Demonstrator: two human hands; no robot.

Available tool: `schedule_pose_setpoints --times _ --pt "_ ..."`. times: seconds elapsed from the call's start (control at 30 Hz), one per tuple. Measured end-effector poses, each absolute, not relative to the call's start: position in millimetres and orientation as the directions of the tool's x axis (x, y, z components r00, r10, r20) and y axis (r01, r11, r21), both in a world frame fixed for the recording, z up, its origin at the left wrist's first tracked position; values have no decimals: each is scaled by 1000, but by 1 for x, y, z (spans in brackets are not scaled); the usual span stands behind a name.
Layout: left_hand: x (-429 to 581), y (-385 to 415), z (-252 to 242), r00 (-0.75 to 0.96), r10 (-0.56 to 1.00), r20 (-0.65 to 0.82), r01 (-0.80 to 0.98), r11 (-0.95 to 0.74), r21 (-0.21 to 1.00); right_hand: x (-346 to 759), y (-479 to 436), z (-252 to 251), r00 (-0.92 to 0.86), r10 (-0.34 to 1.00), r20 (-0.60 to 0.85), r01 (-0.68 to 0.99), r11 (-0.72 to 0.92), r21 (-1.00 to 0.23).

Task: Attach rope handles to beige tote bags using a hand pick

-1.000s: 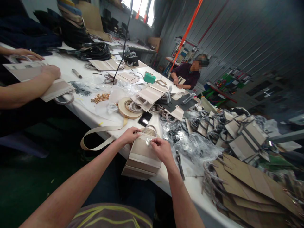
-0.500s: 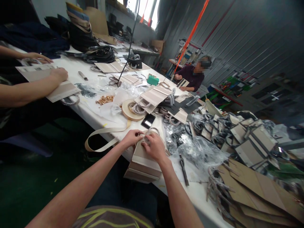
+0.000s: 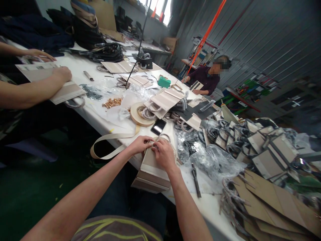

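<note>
A beige bag panel (image 3: 154,165) lies at the table's front edge, its lower part folding down over the edge. A plastic-wrapped handle (image 3: 164,136) loops up from its far end. At that far end my left hand (image 3: 141,144) pinches with thumb and forefinger. My right hand (image 3: 164,153) rests on the panel beside it, fingers bent in, and the fingertips of both hands nearly meet. Whatever small part lies between the fingers is hidden. Left of my hands, a cream strap (image 3: 105,140) curls off the table from a tape roll (image 3: 141,114).
A phone (image 3: 158,127) lies just beyond my hands. On the right are a dark tool (image 3: 196,180), plastic bags (image 3: 215,160) and stacked brown panels (image 3: 278,201). Gold-coloured fittings (image 3: 112,103) are heaped on the left. A co-worker's hand (image 3: 62,73) presses another panel; another person (image 3: 207,78) sits across.
The view has tilted slightly, so the surroundings sit a little further right and lower. My hands stay at the panel's far end with only small finger movement. The person across has shifted their hands.
</note>
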State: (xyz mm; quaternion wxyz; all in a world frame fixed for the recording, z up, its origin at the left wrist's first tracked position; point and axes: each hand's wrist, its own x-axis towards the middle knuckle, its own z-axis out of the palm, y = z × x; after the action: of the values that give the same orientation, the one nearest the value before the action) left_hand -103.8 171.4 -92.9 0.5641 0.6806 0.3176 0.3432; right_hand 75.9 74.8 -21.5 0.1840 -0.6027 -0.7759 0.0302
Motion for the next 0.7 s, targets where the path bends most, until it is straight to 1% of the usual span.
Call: schedule_pose_setpoints --times 0.27,0.43,0.7 --pt "-101 174 -96 554 827 94 50 -146 988 75 74 -24 -175 956 236 920 244 -307" --pt "-100 174 -97 552 830 79 72 -142 987 75 72 -27 -170 949 264 916 251 -313" --pt "-100 176 -96 565 822 67 86 -140 986 77 73 -29 -151 947 283 893 253 -371"
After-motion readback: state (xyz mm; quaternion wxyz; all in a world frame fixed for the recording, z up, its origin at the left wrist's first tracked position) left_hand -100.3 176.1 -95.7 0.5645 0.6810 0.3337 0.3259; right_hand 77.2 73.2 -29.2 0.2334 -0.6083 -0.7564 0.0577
